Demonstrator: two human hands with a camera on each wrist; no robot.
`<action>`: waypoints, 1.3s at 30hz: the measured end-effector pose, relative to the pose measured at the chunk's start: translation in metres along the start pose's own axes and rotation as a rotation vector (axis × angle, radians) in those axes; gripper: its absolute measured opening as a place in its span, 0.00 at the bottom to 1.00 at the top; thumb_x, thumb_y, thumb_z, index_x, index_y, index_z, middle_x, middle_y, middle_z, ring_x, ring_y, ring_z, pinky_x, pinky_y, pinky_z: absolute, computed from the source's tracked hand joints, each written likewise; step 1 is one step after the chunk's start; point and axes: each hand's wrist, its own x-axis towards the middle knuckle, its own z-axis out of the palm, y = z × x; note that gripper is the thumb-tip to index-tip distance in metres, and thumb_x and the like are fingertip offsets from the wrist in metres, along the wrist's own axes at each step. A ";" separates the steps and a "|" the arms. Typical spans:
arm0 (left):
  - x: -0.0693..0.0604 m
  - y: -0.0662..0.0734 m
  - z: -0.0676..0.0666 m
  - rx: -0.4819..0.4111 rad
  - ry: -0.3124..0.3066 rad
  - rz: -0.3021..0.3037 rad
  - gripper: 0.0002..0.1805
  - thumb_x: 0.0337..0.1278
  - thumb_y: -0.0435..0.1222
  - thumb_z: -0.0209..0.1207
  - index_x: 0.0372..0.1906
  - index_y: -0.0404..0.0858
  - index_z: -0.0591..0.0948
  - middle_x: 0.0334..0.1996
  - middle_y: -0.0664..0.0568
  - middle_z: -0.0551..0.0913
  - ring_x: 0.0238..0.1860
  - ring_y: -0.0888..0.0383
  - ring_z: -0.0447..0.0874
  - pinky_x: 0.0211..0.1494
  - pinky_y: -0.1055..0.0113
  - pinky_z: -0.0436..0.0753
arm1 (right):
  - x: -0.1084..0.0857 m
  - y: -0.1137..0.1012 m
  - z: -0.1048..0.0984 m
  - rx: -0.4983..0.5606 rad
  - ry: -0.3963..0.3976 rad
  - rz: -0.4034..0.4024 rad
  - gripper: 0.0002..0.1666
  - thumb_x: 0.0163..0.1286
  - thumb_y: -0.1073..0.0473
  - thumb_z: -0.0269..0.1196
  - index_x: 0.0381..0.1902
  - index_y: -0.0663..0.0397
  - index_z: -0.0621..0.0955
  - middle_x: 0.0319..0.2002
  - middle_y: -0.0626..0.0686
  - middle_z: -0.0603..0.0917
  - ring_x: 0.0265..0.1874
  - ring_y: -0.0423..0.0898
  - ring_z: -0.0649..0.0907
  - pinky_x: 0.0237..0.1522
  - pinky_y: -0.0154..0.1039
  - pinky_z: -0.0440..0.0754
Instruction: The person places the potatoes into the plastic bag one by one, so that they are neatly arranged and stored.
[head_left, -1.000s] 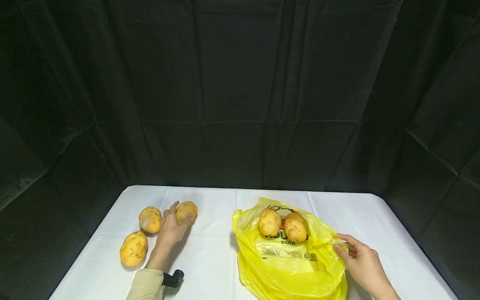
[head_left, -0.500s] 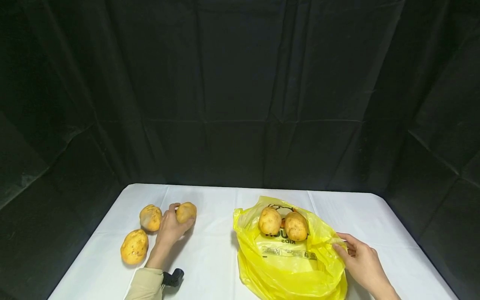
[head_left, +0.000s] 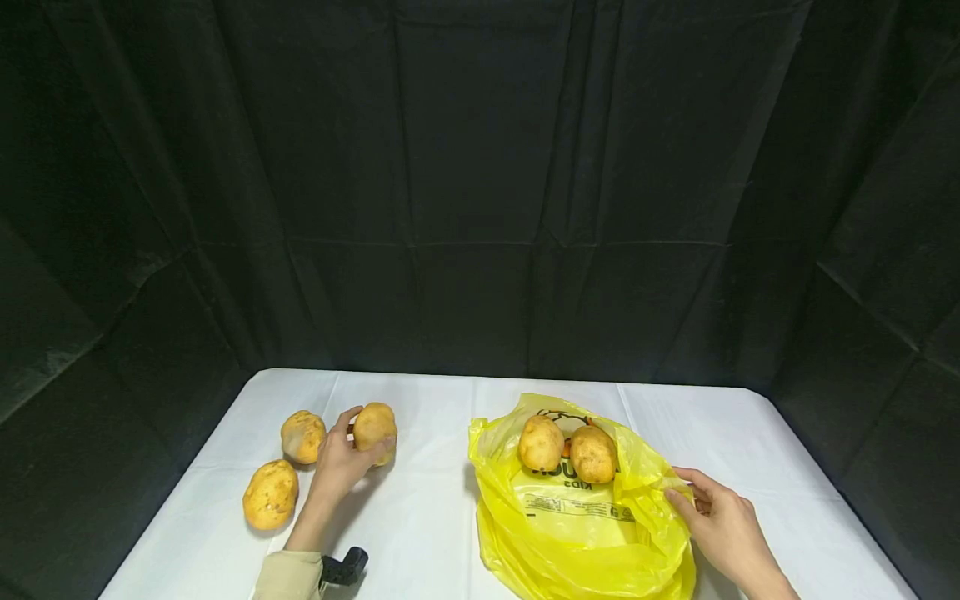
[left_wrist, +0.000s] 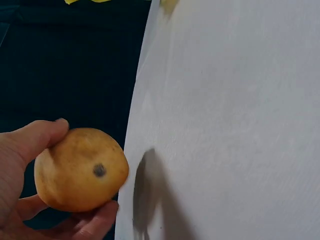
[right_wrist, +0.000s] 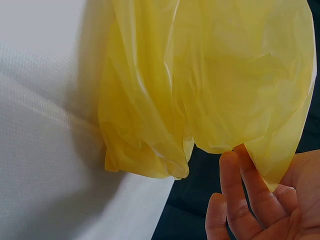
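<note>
At the table's left my left hand [head_left: 340, 465] holds a potato [head_left: 375, 427] between thumb and fingers. In the left wrist view this potato [left_wrist: 82, 170] shows a dark spot, and its shadow falls on the cloth beside it. My right hand [head_left: 726, 527] pinches the right edge of a yellow plastic bag [head_left: 585, 575]. The bag's mouth spreads wide, with two potatoes, a left one [head_left: 541, 443] and a right one [head_left: 593, 455], lying on its printed film. In the right wrist view the bag's film [right_wrist: 240, 90] hides the tips of some fingers.
Two more potatoes, a far one [head_left: 303, 437] and a near one [head_left: 271, 495], lie on the white cloth [head_left: 427, 500] left of my left arm. A black wrist mount [head_left: 345, 567] juts from the left sleeve. Black curtains [head_left: 480, 208] rise behind the table and along its sides.
The potato in my left hand has tipped more upright and risen slightly from the cloth. My right hand keeps its pinch on the bag's edge, and the other potatoes stay put.
</note>
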 end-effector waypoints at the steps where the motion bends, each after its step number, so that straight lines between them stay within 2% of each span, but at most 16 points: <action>1: -0.001 0.000 0.000 -0.027 -0.003 -0.003 0.42 0.49 0.43 0.72 0.67 0.34 0.67 0.53 0.32 0.76 0.48 0.41 0.80 0.46 0.53 0.80 | 0.000 0.000 0.000 -0.001 0.000 0.001 0.25 0.72 0.59 0.61 0.62 0.68 0.73 0.43 0.63 0.85 0.36 0.49 0.83 0.39 0.47 0.84; 5: -0.004 0.002 0.002 -0.129 -0.027 -0.024 0.42 0.49 0.44 0.72 0.67 0.33 0.67 0.53 0.33 0.75 0.44 0.45 0.81 0.37 0.64 0.81 | 0.000 0.000 0.000 0.000 0.003 -0.002 0.25 0.72 0.59 0.61 0.61 0.68 0.73 0.42 0.62 0.85 0.36 0.49 0.84 0.40 0.47 0.83; 8: -0.006 0.004 0.002 -0.198 -0.054 -0.027 0.41 0.51 0.43 0.72 0.67 0.32 0.67 0.51 0.34 0.75 0.41 0.47 0.82 0.34 0.68 0.79 | -0.001 0.000 0.000 0.001 0.006 -0.005 0.25 0.72 0.59 0.61 0.61 0.69 0.73 0.43 0.63 0.85 0.37 0.51 0.84 0.40 0.48 0.84; 16: -0.013 0.015 0.001 -0.328 -0.118 -0.013 0.39 0.51 0.41 0.72 0.66 0.33 0.69 0.49 0.37 0.76 0.41 0.50 0.79 0.37 0.68 0.79 | 0.000 0.001 0.001 0.000 0.004 -0.001 0.25 0.72 0.59 0.62 0.61 0.69 0.73 0.42 0.62 0.85 0.37 0.51 0.84 0.40 0.48 0.84; 21: -0.016 0.025 0.000 -0.426 -0.181 -0.038 0.39 0.53 0.40 0.71 0.68 0.35 0.66 0.52 0.37 0.73 0.39 0.53 0.80 0.37 0.68 0.79 | 0.001 0.000 0.000 0.002 0.006 0.003 0.25 0.72 0.59 0.61 0.61 0.69 0.73 0.43 0.64 0.85 0.37 0.51 0.84 0.40 0.49 0.84; 30: -0.024 0.038 0.004 -0.487 -0.223 -0.032 0.38 0.53 0.36 0.70 0.68 0.36 0.66 0.52 0.38 0.74 0.39 0.53 0.82 0.39 0.60 0.81 | 0.000 0.001 0.000 0.006 0.006 -0.002 0.26 0.72 0.58 0.61 0.62 0.69 0.73 0.44 0.65 0.84 0.39 0.54 0.85 0.41 0.49 0.83; 39: -0.030 0.044 0.011 -0.520 -0.244 -0.041 0.38 0.52 0.38 0.71 0.67 0.36 0.67 0.50 0.38 0.75 0.40 0.52 0.83 0.42 0.53 0.83 | 0.000 0.001 0.000 0.007 0.004 0.001 0.26 0.72 0.58 0.61 0.62 0.69 0.73 0.45 0.65 0.84 0.40 0.54 0.85 0.42 0.49 0.83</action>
